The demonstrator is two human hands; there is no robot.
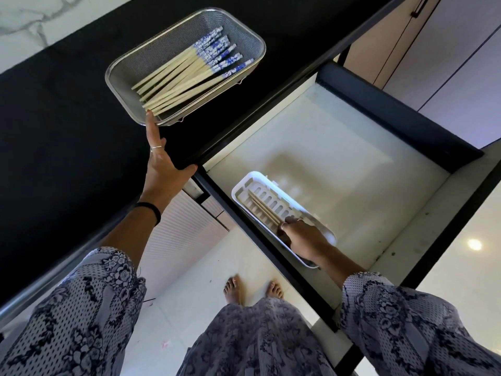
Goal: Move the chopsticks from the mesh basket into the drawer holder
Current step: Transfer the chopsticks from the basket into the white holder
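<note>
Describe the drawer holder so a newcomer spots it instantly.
Below the black countertop, an open drawer has a pale floor. The holder is the white slotted plastic tray at its near-left side, under the right hand. Unlike the mesh basket, it sits inside the drawer.

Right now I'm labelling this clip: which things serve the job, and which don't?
Job: silver mesh basket; blue-patterned bamboo chopsticks; white slotted plastic holder; open drawer; left hand; right hand.
Not: black countertop; cabinet doors.
</note>
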